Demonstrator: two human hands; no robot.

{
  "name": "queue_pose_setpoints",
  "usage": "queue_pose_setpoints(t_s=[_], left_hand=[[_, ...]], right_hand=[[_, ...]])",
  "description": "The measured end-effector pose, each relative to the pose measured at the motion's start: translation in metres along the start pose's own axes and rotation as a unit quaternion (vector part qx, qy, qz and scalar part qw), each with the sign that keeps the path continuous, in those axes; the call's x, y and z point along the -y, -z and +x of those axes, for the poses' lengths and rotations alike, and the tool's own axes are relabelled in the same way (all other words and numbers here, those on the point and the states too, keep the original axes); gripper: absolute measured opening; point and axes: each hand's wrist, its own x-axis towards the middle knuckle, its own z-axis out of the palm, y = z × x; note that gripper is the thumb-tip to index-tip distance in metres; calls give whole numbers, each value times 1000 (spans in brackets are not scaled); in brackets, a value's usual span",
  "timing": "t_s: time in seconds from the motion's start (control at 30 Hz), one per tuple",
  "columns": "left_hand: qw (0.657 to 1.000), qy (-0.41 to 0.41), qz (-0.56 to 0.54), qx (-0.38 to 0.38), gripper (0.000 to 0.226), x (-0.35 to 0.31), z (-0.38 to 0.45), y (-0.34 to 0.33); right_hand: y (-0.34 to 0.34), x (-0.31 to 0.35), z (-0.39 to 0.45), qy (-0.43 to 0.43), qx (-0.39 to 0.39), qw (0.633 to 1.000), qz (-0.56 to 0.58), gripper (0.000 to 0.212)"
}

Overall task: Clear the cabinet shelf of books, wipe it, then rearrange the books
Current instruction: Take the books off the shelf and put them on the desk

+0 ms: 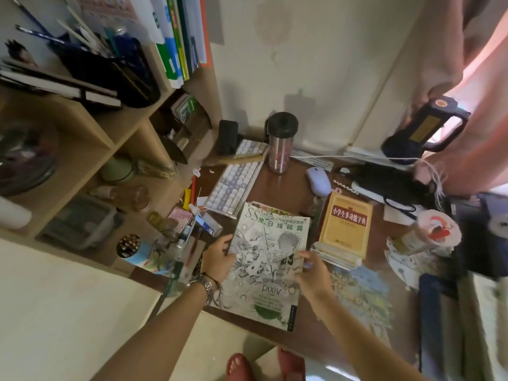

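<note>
Left hand [220, 257], watch on wrist: fingers curled on the left edge of the art book [270, 259], lower centre of frame. Right hand [312, 273]: fingers curled over the book's right edge; grip from both sides. Book lies flat or nearly so on the brown desk [291, 185]; whether it is fully set down cannot be told.

Progress, judged: clearing under way. Yellow dictionary [347, 221] tops a small stack just right of the art book. More upright books [178, 37] stand on the shelf unit, upper left, so removal looks unfinished. No cloth in sight; wiping and rearranging remain.

Surroundings: keyboard [233, 182] above the art book, touching its top corner; tumbler [280, 141] beyond; mouse [319, 180] upper right of the book; pen pot [110, 64] on the upper shelf; glue bottle [206, 220] and small clutter at the book's left.

Obstacles: crowded desk leaves little room for further stacks; keyboard and dictionary hem the book in.
</note>
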Motion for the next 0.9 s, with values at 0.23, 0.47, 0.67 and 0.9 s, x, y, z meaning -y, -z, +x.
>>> queue_pose_setpoints(t_s=[0.23,0.47,0.67,0.9], left_hand=[[999,-1,21,28,60,6,21,-11],[995,-15,70,63,64,-1,29,-13],[978,-37,172,111,70,-14,25,-3],[950,-112,277,86,30,-39,14,22]], right_hand=[[-3,-6,15,-20,3,1000,-9,62],[1,-13,27,-6,22,998,-62,57],[11,4,27,16,77,982,-173,49],[39,43,21,98,87,928,-349,19]])
